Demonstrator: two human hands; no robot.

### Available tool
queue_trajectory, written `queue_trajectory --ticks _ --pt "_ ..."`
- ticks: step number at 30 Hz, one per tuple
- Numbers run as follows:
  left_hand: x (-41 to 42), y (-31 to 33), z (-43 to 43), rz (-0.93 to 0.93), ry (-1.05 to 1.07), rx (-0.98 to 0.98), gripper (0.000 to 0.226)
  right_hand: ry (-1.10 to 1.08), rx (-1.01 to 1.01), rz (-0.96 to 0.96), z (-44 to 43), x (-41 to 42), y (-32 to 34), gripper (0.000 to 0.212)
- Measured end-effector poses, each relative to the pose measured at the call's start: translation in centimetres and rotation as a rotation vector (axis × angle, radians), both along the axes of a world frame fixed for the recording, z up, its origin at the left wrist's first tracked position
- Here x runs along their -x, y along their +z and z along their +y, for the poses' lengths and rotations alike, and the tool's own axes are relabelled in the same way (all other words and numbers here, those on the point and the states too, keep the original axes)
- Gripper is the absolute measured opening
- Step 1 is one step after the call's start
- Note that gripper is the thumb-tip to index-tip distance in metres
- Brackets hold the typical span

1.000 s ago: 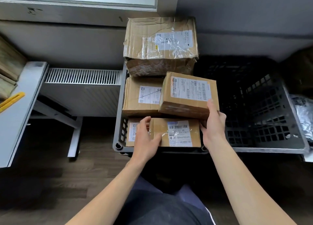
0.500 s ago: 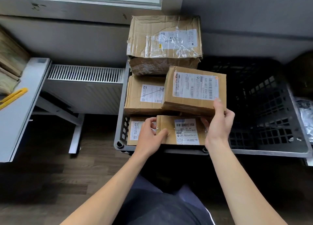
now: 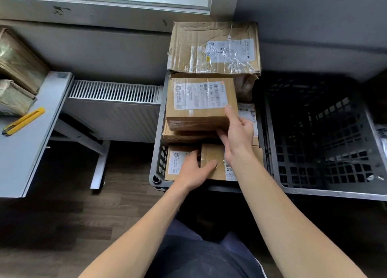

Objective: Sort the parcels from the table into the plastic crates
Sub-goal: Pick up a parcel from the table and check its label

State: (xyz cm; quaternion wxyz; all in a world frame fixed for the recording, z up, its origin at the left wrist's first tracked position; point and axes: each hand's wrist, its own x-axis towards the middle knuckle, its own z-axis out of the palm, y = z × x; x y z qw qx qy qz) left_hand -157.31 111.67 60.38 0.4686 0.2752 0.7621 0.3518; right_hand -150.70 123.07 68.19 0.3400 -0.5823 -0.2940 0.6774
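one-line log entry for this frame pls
right hand: gripping labelled box atop stack | left hand: on small front box | left crate: full

The print on every shipping label is too small and blurred to read — the one on the top box [image 3: 200,102] in mid-frame included. That box covers most of the carton beneath it [image 3: 188,135], of which only a strip of front edge shows. The right hand [image 3: 237,134] hides the top box's near right corner, and its forearm crosses the small parcel [image 3: 211,162] at the crate's near end, whose label is mostly covered. The left hand [image 3: 193,171] masks that parcel's left edge. At the right edge of the frame the dark crate [image 3: 314,192] is cut off, as are the stacked packages [image 3: 14,68] at the left edge.
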Motion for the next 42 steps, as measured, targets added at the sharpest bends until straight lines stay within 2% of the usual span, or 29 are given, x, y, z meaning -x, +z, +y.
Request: queue_trajectory --ticks 2,5,7,12,14,17,19,22,24,26,29,32,36,39,42 --pt "0.2 -0.3 0.2 -0.039 0.008 0.014 0.063 0.019 0.002 -0.016 0.4 0.6 0.2 0.042" --pt "0.6 -0.5 0.3 -0.151 0.038 0.048 0.066 0.121 -0.012 -0.183 0.7 0.6 -0.1 0.042" --pt "1.1 -0.1 0.3 -0.206 0.076 0.042 0.060 0.164 -0.043 -0.276 0.7 0.2 -0.2 0.040" --pt "4.2 0.7 -1.0 -0.166 0.174 0.036 0.055 0.244 -0.068 -0.268 0.9 -1.0 -0.1 0.040" --pt "5.6 1.1 -2.0 -0.058 0.159 0.032 0.054 0.211 -0.107 -0.291 0.8 -1.4 -0.4 0.037" --pt "7.0 1.7 -3.2 0.227 0.105 0.059 0.058 0.037 -0.268 -0.310 0.4 -2.8 -0.9 0.020" --pt "6.9 2.2 -3.6 0.285 0.124 0.063 0.056 0.028 -0.319 -0.376 -0.5 -4.0 -1.4 0.020" --pt "6.1 3.0 -3.9 0.485 0.101 0.024 0.055 0.265 -0.341 -0.543 -2.3 -5.8 -3.2 0.027" --pt "6.2 3.7 -3.6 0.563 0.132 0.013 0.054 0.461 -0.319 -0.637 -3.3 -6.4 -4.3 0.021" --pt "6.7 3.6 -3.2 0.559 0.119 0.121 0.051 0.573 -0.294 -0.677 -4.2 -6.5 -5.2 0.008" --pt "7.1 2.6 -3.0 0.488 0.104 0.228 0.050 0.619 -0.302 -0.684 -4.8 -6.1 -6.4 0.017" --pt "6.9 2.1 -3.3 0.425 0.149 0.195 0.053 0.579 -0.299 -0.626 -5.2 -5.4 -6.1 0.015" --pt "7.0 1.8 -3.9 0.459 0.159 0.167 0.029 0.434 -0.369 -0.580 -5.7 -5.3 -5.5 0.013" --pt "7.3 1.8 -4.4 0.414 0.234 0.075 0.044 0.381 -0.406 -0.560 -6.0 -5.1 -5.1 0.011" --pt "7.4 2.2 -4.5 0.373 0.314 -0.030 0.036 0.316 -0.461 -0.515 -5.9 -4.6 -4.3 0.011"
